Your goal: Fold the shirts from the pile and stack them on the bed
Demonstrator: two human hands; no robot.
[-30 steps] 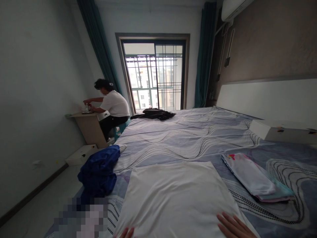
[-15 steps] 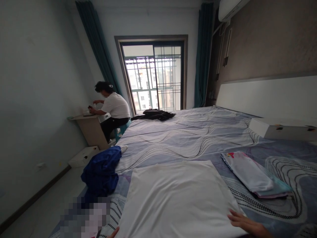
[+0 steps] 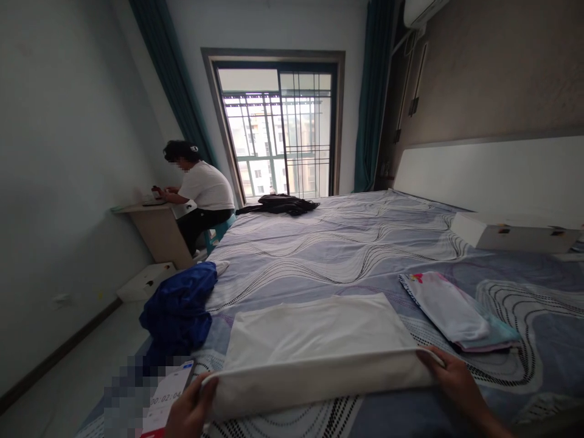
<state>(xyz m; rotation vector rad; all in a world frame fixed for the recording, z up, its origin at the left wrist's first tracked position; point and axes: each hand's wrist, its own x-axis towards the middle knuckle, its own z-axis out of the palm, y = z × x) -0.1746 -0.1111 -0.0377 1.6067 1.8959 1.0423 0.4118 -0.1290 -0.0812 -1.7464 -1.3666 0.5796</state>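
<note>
A white cloth point(image 3: 314, 331) lies on the bed in front of me, its near edge folded over toward the window. My left hand point(image 3: 189, 407) grips the left corner of the fold. At the right corner my right hand point(image 3: 451, 377) pinches the folded edge. Both hands are closed on the cloth.
A folded flowered cloth point(image 3: 449, 310) lies to the right, a blue garment point(image 3: 180, 307) at the bed's left edge, dark clothing point(image 3: 280, 205) far back. A phone point(image 3: 166, 398) sits by my left hand. White box point(image 3: 511, 234) at right. A person point(image 3: 201, 191) sits at a desk point(image 3: 152, 228).
Both hands went from lying flat on the cloth's near edge to gripping its corners, and they lifted the near edge and folded it over away from me.
</note>
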